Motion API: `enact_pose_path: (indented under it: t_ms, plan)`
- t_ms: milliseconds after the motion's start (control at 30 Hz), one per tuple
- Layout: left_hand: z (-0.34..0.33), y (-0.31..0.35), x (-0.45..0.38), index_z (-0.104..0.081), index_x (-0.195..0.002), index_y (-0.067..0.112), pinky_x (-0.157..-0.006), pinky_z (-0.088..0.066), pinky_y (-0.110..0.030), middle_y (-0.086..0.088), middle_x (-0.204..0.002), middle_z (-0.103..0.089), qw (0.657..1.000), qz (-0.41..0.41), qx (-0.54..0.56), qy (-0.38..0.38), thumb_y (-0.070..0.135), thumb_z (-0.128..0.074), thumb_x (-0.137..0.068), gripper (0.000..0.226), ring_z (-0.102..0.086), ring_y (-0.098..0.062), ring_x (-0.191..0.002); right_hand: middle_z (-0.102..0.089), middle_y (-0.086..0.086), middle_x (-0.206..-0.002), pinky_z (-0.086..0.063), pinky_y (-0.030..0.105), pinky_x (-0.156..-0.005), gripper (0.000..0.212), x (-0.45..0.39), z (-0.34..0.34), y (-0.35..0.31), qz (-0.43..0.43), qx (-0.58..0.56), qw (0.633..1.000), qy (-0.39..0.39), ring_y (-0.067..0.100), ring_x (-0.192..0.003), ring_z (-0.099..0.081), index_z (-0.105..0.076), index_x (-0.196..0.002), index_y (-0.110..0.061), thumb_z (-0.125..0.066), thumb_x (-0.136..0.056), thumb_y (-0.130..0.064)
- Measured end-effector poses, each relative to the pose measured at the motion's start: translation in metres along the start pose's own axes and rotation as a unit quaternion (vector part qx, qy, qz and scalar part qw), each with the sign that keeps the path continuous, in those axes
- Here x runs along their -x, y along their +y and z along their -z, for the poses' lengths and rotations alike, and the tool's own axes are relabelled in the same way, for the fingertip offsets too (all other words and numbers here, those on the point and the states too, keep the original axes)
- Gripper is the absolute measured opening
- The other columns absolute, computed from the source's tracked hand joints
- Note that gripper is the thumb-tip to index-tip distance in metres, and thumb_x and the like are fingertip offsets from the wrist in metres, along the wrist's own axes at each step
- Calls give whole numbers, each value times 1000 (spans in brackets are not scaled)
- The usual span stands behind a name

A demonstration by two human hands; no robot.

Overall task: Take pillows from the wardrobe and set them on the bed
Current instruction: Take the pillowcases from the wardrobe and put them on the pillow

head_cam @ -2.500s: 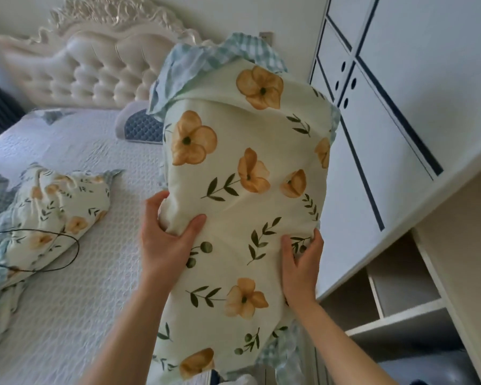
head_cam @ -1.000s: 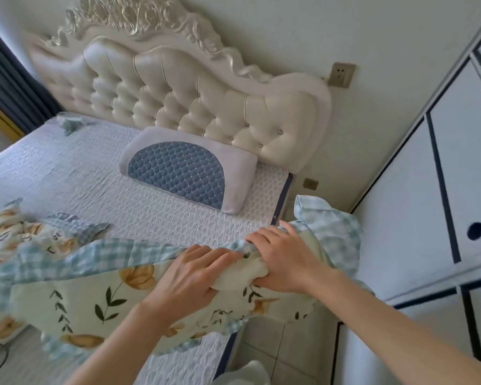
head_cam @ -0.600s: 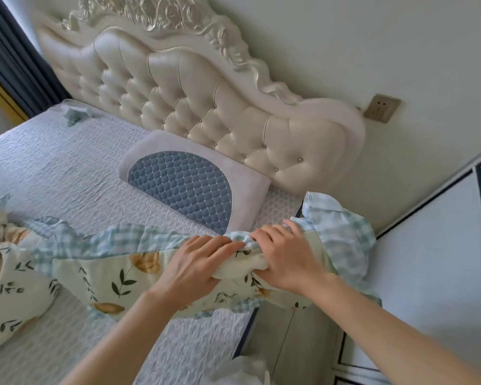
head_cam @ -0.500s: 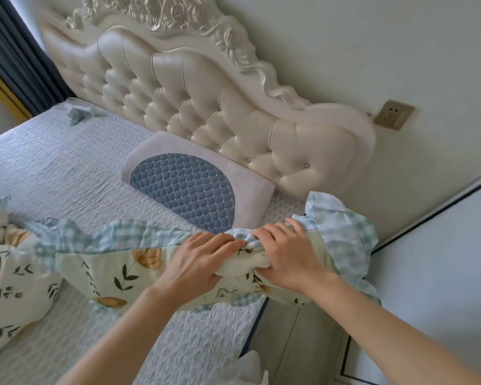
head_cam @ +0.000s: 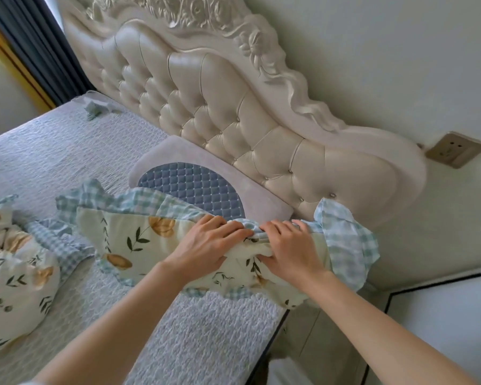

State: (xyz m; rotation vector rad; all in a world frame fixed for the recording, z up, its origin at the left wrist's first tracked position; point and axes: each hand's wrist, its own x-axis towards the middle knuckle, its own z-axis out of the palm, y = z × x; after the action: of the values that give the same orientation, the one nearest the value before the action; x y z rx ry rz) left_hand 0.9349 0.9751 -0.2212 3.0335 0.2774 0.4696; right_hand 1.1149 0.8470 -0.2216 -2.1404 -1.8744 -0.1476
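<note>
A cream floral pillow [head_cam: 134,240] with a blue checked frill lies across the right side of the bed [head_cam: 67,151], its far edge overlapping a grey pillow with a blue quilted panel [head_cam: 189,184]. My left hand [head_cam: 206,245] and my right hand [head_cam: 289,245] both grip its bunched fabric side by side near the bed's right edge. Its right frilled end hangs past the mattress. A second floral pillow [head_cam: 14,276] lies at the left of the bed.
The tufted cream headboard [head_cam: 233,115] stands behind the pillows against the wall. A wall socket [head_cam: 454,150] sits to the right. A white wardrobe door [head_cam: 442,323] with dark trim is at lower right, past a narrow gap beside the bed. Dark curtains [head_cam: 39,45] hang upper left.
The floral pillow came down from upright in front of the wardrobe to flat on the bed, then shifted toward the headboard until it overlaps the grey pillow. Both hands keep their grip.
</note>
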Motion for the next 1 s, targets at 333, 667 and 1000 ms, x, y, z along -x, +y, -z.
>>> enact_pose_path:
  t_ms: [333,667,1000]
  plan:
    - [-130,-48,-87,-10,-156,33,-116,7,-61,9,-166,-2,915,372,18,-156,27,-60,-92,81,3,-24,-152,-37,8,-146,-29,49,-107,91,-100,-118,134,-73,-68,960,-263,31,-132,-37,-15,-147,-24,-54,-78,-68]
    - [-223,-14,-73,-3,-156,34,-119,-4,-61,13,-165,7,722,627,187,-224,39,-49,-96,75,7,-21,-152,12,-1,-160,-8,55,-116,78,-102,-173,207,-41,-74,897,-435,35,-145,10,1,-150,-32,-42,-91,-59]
    - [-252,-12,-57,-16,-153,13,-116,-28,-53,-12,-156,-30,384,846,354,109,31,-71,-85,89,-29,-34,-144,-16,9,-156,-27,50,-112,81,-142,-205,219,-131,-157,911,-359,32,-141,-21,-2,-148,-30,-47,-87,-59]
